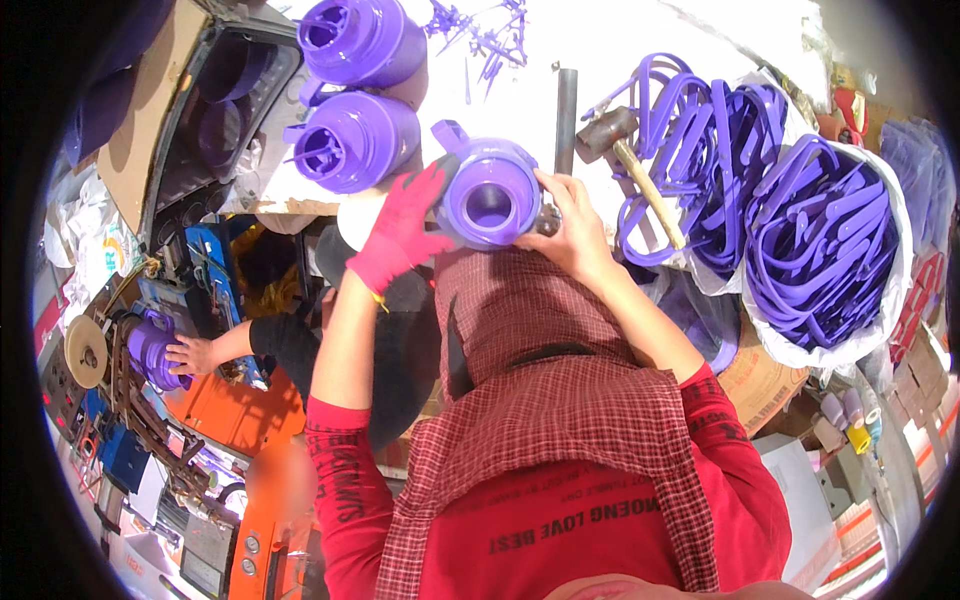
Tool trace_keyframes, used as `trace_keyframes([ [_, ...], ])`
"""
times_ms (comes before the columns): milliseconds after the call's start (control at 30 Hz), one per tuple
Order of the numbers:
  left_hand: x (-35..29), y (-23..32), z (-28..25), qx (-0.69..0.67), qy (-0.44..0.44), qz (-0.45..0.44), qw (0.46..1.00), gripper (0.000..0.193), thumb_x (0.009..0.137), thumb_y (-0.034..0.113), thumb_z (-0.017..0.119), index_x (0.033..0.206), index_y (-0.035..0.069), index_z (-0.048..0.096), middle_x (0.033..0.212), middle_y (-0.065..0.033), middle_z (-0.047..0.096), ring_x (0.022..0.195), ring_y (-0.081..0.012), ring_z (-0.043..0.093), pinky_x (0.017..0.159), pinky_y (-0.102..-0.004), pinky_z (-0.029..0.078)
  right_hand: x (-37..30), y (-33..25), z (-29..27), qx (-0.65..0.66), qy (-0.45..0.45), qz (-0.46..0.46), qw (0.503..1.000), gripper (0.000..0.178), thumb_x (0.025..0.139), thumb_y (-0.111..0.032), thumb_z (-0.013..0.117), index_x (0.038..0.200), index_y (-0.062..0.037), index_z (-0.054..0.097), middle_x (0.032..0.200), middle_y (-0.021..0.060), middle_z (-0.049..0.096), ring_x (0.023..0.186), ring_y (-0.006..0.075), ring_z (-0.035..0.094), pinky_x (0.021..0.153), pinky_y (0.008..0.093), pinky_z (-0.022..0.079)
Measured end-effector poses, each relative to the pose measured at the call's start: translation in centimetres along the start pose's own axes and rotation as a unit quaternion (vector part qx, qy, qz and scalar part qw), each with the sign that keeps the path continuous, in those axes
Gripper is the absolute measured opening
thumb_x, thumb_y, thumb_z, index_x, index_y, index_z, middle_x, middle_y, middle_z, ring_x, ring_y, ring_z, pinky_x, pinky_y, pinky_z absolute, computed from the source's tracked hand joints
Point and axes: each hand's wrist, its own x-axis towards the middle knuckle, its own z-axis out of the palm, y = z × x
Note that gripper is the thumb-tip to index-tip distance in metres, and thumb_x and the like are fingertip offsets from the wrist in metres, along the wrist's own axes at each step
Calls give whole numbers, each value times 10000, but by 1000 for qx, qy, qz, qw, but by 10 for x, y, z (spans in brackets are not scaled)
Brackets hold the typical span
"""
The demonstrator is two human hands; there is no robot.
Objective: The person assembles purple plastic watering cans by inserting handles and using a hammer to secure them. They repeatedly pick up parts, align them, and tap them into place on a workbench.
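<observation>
Gloved left hand [405, 226], fingers forward, clasps purple jug [489, 172] from its left; bare right hand [577, 226] cups jug's right side.

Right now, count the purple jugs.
4 clear: one jug at the top, another just below, one between the left hand and right hand, one far left, touched by a co-worker's hand. Dark purple shapes at upper left may be more.

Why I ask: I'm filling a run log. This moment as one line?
left hand: gloved, holding purple vessel | right hand: bare, on vessel's right side | mallet: near purple strips
</observation>
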Motion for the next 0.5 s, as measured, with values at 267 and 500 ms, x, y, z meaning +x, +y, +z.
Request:
trace_keyframes([
  [267, 12, -7, -13, 65, -48, 24, 996, 986, 647, 179, 830, 1522, 77, 388, 1572, -147, 388, 1354, -409, 424, 1167, -453, 347, 1, 0, 11, 18, 49, -49, 997, 944, 584, -120, 945, 1387, 4, 463, 1373, 226, 478, 1246, 404, 545, 1019, 429, 520],
  [500, 23, -3, -22, 121, -88, 33, 988, 1012, 650, 216, 854, 1534, 103, 374, 1572, -145, 380, 1349, -423, 424, 1173, -465, 344, 3, 0, 13, 16, 60, -62, 996, 963, 566, -144, 954, 1375, 26, 461, 1455, 245, 427, 1299, 424, 512, 1074, 446, 482],
])
